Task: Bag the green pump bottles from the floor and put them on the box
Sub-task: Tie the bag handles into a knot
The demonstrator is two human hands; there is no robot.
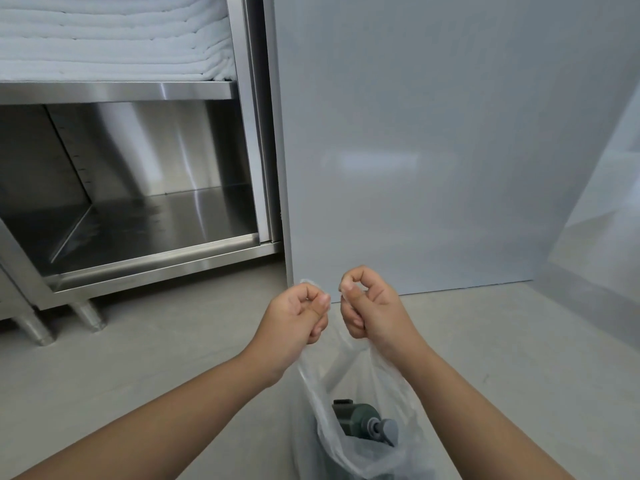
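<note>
A clear plastic bag [349, 441] hangs below my two hands at the lower middle of the head view. Inside it show green pump bottles [360, 419] with a grey pump head on top. My left hand [298, 317] pinches one bag handle between thumb and fingers. My right hand [370, 306] pinches the other handle, a few centimetres to the right. Both fists are held close together above the bag's mouth. The bag's bottom is cut off by the frame edge.
A stainless steel cabinet [138, 209] with an open lower shelf stands at the left on short legs. Folded white towels [110, 36] lie on its upper shelf. A pale grey panel [433, 150] rises straight ahead. Grey floor [156, 341] spreads around the bag.
</note>
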